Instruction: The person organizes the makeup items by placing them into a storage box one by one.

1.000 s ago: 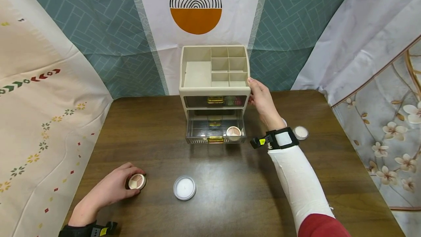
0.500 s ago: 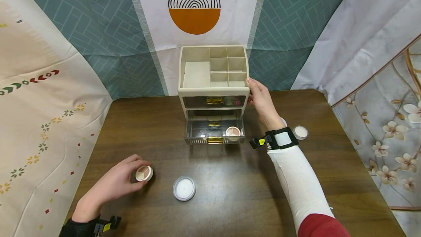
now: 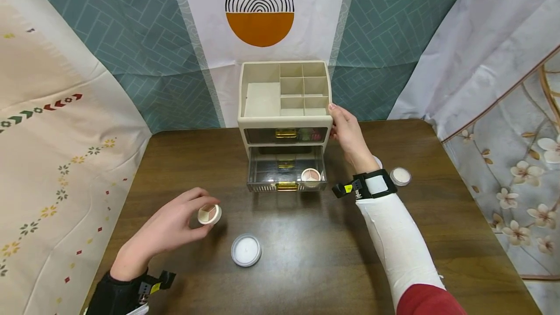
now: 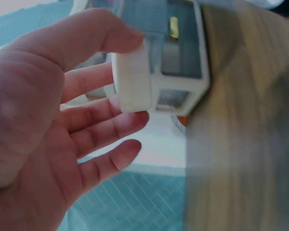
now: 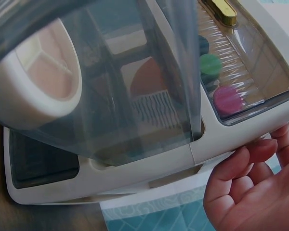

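Note:
My left hand (image 3: pixel 168 225) pinches a small round cream compact (image 3: pixel 211 214) with three colour sections, thumb on one side and fingers on the other. In the left wrist view the compact (image 4: pixel 133 79) appears edge-on, in front of the organizer. My right hand (image 3: pixel 350 135) holds the right side of a cream drawer organizer (image 3: pixel 262 122), thumb at its top edge. Its clear middle drawer (image 3: pixel 267 175) is pulled out, and a matching compact (image 3: pixel 311 175) lies at the right inside it. The right wrist view shows that compact (image 5: pixel 53 72) close up, behind the drawer's clear wall.
A round white-topped container (image 3: pixel 246 250) stands on the wooden table (image 3: pixel 306 276), right of my left hand. Another similar container (image 3: pixel 400 176) is beside my right wrist. The organizer's upper drawer (image 3: pixel 262 135) is closed, with colourful items inside. Patterned cloths hang around the table.
My left hand has carried the compact forward and to the right, toward the organizer. My right hand has kept its hold on the organizer, and the drawer has not moved.

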### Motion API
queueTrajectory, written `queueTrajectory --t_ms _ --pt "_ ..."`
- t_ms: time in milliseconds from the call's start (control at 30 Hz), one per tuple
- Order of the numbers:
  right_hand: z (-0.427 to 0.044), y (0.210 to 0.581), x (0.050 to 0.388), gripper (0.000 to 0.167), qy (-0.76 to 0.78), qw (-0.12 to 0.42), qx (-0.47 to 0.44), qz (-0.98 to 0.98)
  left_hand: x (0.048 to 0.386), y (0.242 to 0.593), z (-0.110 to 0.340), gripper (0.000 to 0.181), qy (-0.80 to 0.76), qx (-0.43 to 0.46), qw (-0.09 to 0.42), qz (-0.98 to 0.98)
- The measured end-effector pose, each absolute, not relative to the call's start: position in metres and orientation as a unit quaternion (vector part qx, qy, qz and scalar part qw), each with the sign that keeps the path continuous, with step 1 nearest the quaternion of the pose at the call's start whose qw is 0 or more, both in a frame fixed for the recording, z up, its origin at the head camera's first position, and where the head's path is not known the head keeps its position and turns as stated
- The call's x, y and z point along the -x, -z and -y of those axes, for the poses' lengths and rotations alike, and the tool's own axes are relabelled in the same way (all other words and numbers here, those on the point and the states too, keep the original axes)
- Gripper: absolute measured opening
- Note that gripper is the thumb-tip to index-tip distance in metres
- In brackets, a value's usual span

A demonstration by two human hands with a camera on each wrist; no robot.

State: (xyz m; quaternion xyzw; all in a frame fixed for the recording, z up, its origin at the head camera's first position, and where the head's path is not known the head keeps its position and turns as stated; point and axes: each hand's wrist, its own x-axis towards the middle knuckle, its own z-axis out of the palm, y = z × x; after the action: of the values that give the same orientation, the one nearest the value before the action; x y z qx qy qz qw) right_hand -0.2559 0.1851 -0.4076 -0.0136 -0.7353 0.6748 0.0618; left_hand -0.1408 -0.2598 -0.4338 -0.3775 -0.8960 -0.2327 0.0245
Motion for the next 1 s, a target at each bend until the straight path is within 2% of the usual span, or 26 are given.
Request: queueTrajectory --t_ms 300,1000 --pt "-0.185 0.408 0.255 0.057 -0.685 0.062 0.008 0.726 0.159 0.410 0.222 0.050 0.259 0.419 0.057 0.868" --pt "-0.184 0.406 0.255 0.061 -0.679 0.062 0.014 0.732 0.187 0.386 0.161 0.051 0.283 0.465 0.052 0.838"
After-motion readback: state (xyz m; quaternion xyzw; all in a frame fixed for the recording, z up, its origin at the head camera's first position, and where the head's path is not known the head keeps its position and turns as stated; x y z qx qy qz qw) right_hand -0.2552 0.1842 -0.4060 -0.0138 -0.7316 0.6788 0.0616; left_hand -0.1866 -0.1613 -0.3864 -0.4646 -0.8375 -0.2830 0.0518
